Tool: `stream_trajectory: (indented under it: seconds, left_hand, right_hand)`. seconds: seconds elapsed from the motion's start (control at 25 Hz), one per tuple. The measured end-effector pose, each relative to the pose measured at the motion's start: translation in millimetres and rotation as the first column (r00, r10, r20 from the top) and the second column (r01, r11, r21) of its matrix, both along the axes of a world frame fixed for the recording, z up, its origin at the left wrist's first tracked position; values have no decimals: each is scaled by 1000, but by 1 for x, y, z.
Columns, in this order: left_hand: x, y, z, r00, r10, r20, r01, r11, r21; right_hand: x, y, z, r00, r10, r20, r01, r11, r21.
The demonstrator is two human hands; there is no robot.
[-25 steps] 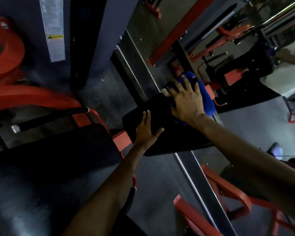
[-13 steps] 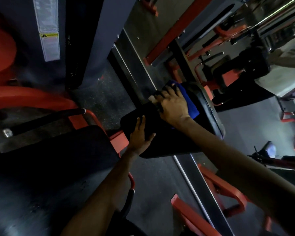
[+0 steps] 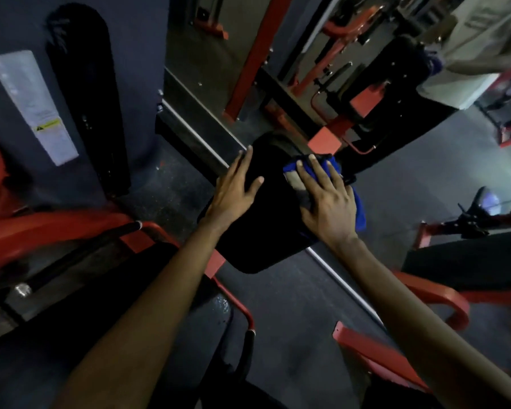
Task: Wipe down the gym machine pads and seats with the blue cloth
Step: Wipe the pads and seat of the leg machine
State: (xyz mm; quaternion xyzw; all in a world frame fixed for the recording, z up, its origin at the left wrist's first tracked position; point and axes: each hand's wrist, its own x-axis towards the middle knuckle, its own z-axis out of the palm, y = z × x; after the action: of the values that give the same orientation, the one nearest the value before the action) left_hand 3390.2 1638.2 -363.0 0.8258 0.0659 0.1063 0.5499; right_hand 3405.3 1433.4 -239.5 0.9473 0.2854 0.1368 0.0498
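A black rectangular machine pad [image 3: 266, 231] sits at the centre of the head view on a red bracket. My right hand [image 3: 325, 202] lies flat on the blue cloth [image 3: 359, 208], pressing it against the pad's right side with straight fingers. The cloth shows around my fingertips and along the hand's right edge. My left hand [image 3: 236, 187] rests flat on the pad's upper left part, fingers spread. A second black seat pad [image 3: 101, 314] lies lower left, under my left forearm.
Red steel frame tubes [image 3: 56, 228] run at left and lower right [image 3: 375, 355]. A dark weight-stack shroud with a white label [image 3: 33, 104] stands upper left. A mirror [image 3: 351, 54] fills the upper right. A metal floor rail [image 3: 337, 276] passes under the pad.
My right hand and the cloth slid from the pad's upper left to its right side. My left hand moved up the pad to its upper left. The camera view shifted.
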Motion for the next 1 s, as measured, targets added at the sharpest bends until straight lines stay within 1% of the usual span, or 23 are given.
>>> stream_trajectory:
  seconds: [0.12,0.2,0.24,0.28,0.32,0.36,0.4,0.44,0.48,0.52,0.6,0.68,0.76,0.84,0.92,1.0]
  left_hand:
    - [13,8,17,999,-19,44,15,996,93]
    - [13,15,28,999,-27,39,20,985,169]
    - [11,17,36,998,-52,32,43,970,240]
    - [9,14,46,995,-90,34,73,937,342]
    - [7,10,56,990,-135,50,97,881,462]
    - [4,5,66,983,-175,59,113,820,561]
    - [2,1,73,980,-192,56,119,783,610]
    - [0,-3,76,983,-181,35,121,777,617]
    - [-1,-7,76,987,-160,6,124,791,599]
    - [-3,-13,75,990,-140,-25,129,808,574]
    - [-8,-23,74,992,-113,-49,122,854,506]
    - [-12,-31,72,993,-111,-47,121,889,442]
    - [-16,-38,71,991,-111,-71,130,901,414]
    - [-21,-42,68,988,-98,-119,141,892,430]
    - [-25,-45,63,983,-98,-157,160,880,448]
    - [-28,-48,56,977,-104,-183,176,884,433]
  right_hand:
    - [6,12,0,995,-84,-62,93,984,150]
    - [-5,-7,-12,995,-96,20,89,969,230]
    - [-10,-22,-22,994,-94,63,72,955,289]
    - [-17,-37,-32,991,-107,77,70,922,380]
    - [-24,-46,-45,990,-132,57,88,867,491]
    - [-31,-50,-57,985,-174,4,135,781,610]
    - [-37,-45,-67,972,-226,-56,197,668,718]
    - [-41,-37,-73,952,-282,-119,261,546,796]
    - [-44,-29,-77,929,-327,-170,311,445,840]
    - [-46,-23,-79,911,-358,-205,343,382,858]
    - [-49,-17,-85,893,-363,-266,389,324,863]
    - [-59,-17,-106,858,-333,-391,478,240,845]
    - [-78,-17,-127,778,-274,-566,618,163,769]
    - [-91,-19,-133,701,-211,-681,710,114,695]
    - [-89,-22,-119,721,-208,-661,686,86,722]
    - [-78,-24,-103,776,-257,-576,602,29,798]
